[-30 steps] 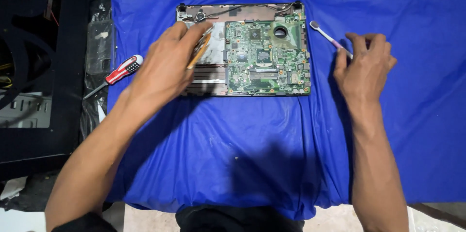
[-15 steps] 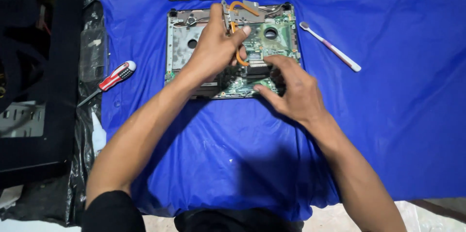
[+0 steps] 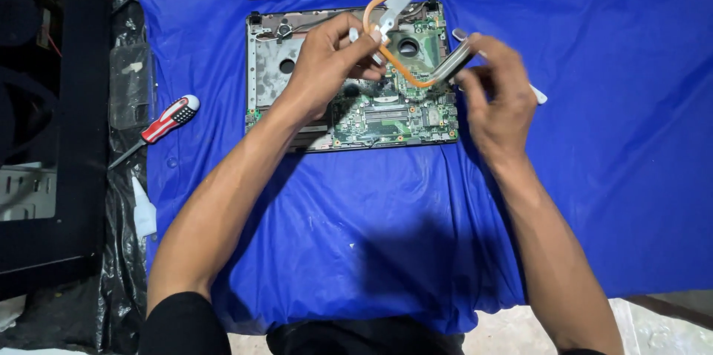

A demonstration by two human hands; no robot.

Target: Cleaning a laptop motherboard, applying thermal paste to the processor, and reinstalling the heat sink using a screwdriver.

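**Both hands lift a copper heat pipe off a laptop board**

Both hands hold one part above the open laptop base (image 3: pixel 349 80). Left hand (image 3: pixel 327 65) pinches the copper heat pipe assembly (image 3: pixel 394 28) near its metal plate; right hand (image 3: pixel 497 95), at about three o'clock, closes fingers around the finned end. The assembly hangs clear of the green circuit board (image 3: pixel 394 114). This looks like removal; setting it aside seems to call for a steady, level carry. A red screwdriver (image 3: pixel 167 121) lies at nine o'clock on the blue cloth (image 3: pixel 594 139).
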